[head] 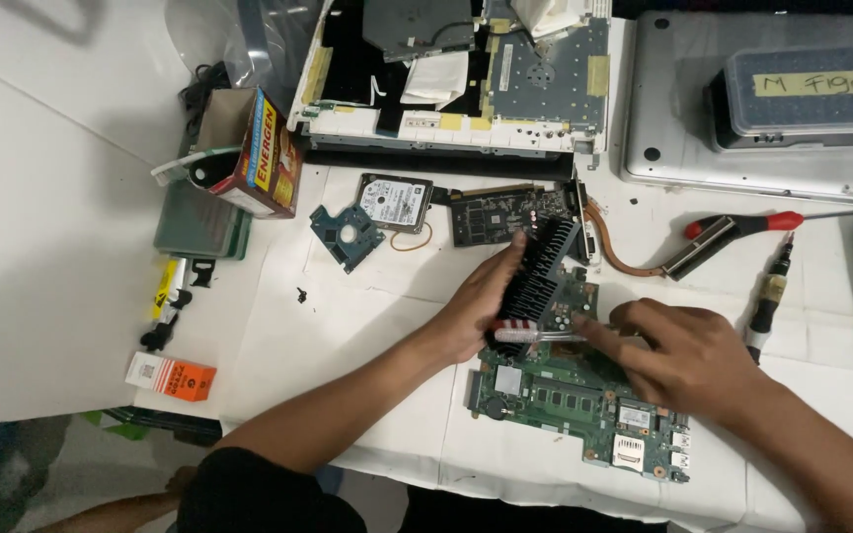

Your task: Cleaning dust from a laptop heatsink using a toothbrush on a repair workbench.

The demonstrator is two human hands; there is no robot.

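Note:
My left hand (478, 306) grips a black finned heatsink (542, 268), tilted up over a small green card at table centre. My right hand (688, 353) holds a screwdriver with a striped red, white and clear handle (525, 334), lying across the base of the heatsink. Beneath both hands lies a green motherboard (584, 405) with memory slots and ports. A dark graphics card (505, 212) rests just behind the heatsink.
Behind are an opened white laptop chassis (446, 128), a hard drive (395, 200), a small blue circuit board (346, 233) and a copper heat pipe (634, 259). Red-handled (742, 225) and black screwdrivers (767, 296) lie right. A red box (264, 153) and orange box (172, 376) sit left.

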